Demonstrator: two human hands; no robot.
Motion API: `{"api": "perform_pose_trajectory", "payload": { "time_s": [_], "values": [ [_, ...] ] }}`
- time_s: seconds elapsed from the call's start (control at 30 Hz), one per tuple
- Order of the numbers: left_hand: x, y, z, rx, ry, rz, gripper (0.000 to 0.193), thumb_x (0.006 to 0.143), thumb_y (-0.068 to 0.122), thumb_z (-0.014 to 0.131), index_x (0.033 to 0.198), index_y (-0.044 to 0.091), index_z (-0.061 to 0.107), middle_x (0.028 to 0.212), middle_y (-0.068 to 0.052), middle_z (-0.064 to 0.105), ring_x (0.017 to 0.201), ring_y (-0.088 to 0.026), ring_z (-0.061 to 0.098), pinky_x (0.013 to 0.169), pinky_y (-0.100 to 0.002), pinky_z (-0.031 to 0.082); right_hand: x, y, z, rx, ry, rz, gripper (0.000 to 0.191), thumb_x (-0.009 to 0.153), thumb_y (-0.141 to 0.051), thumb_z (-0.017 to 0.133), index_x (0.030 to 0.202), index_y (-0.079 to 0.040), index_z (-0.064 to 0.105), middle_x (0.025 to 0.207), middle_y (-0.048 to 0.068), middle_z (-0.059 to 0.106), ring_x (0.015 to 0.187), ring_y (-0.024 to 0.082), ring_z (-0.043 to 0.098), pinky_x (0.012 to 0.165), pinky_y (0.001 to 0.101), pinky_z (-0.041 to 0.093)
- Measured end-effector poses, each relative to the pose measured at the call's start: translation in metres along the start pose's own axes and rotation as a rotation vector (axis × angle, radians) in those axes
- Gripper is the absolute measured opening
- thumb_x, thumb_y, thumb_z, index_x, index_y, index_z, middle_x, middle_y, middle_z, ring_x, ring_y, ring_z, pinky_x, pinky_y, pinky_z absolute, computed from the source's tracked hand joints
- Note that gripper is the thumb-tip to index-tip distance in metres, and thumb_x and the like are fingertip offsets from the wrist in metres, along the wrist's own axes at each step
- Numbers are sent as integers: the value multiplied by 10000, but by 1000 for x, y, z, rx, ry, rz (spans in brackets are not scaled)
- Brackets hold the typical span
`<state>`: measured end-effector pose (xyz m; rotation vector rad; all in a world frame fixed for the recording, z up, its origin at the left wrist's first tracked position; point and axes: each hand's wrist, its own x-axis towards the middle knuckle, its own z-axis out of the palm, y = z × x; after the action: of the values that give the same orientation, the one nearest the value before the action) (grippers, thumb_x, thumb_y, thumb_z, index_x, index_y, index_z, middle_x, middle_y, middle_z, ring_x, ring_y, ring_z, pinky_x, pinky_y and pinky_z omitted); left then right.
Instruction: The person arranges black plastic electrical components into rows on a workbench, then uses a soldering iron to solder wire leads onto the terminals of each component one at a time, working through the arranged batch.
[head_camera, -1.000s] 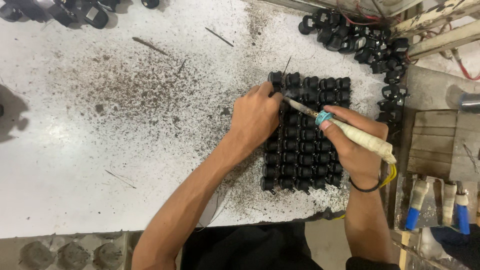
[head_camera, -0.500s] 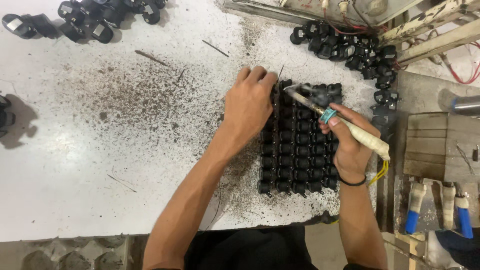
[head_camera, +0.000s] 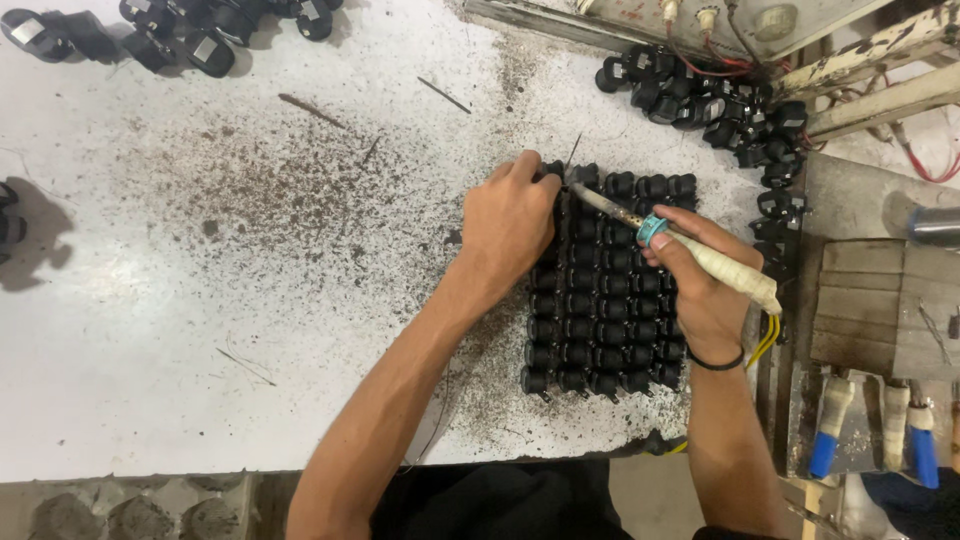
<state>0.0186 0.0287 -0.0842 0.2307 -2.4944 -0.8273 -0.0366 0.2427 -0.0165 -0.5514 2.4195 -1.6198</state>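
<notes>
I note the block of small black parts (head_camera: 610, 290) lying in tight rows on the white, soot-speckled bench (head_camera: 200, 300), right of centre and just in front of my body. My left hand (head_camera: 510, 225) rests on the block's upper left corner, fingers curled and closed over the top-left part, with a thin wire (head_camera: 572, 152) standing up just beside the fingertips. My right hand (head_camera: 700, 290) is closed in a pen grip around the soldering iron (head_camera: 690, 245), whose cloth-wrapped handle runs back toward the right and whose metal tip lies at the top of the block, close to my left fingers. A turquoise ring (head_camera: 652, 230) sits on the iron where the shaft meets the handle.

Against the frame half a second back, both hands sit a little lower in view and the left hand has closed in nearer the tip. A second back, the left hand lay lower on the block's left edge; it has since moved up to the corner. The iron's angle has stayed much the same.

A loose heap of similar black parts (head_camera: 720, 105) lies beyond the block at the upper right, more of them (head_camera: 170, 35) at the upper left. Tools with blue handles (head_camera: 825, 445) rest in a rack at the far right.
</notes>
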Motion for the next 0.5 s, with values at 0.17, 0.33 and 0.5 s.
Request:
{"api": "perform_pose_trajectory", "payload": {
  "time_s": [0.17, 0.33, 0.5],
  "values": [
    [1, 1, 0, 3, -41, -15, 107, 734, 18, 706, 838, 42, 716, 961, -134, 625, 878, -316, 683, 657, -457, 602, 1, -7, -2, -146, -43, -95, 297, 955, -17, 712, 1247, 31, 726, 993, 118, 756, 840, 129, 716, 774, 234, 585],
    [5, 5, -1, 10, -92, -13, 175, 708, 39, 750, 882, 43, 738, 1006, -141, 628, 898, -329, 685, 653, -456, 604, 3, -10, -1, -163, -65, -140, 289, 952, -5, 743, 1238, 27, 731, 996, 117, 760, 848, 119, 712, 769, 226, 578],
    [7, 5, -2, 1, -110, -5, 231, 684, 63, 792, 912, 41, 759, 1013, -137, 645, 909, -326, 692, 680, -458, 612, 4, -13, -1, -168, -66, -121, 279, 955, -8, 738, 1232, 21, 734, 994, 114, 761, 833, 114, 716, 756, 225, 582]
  ]
}}
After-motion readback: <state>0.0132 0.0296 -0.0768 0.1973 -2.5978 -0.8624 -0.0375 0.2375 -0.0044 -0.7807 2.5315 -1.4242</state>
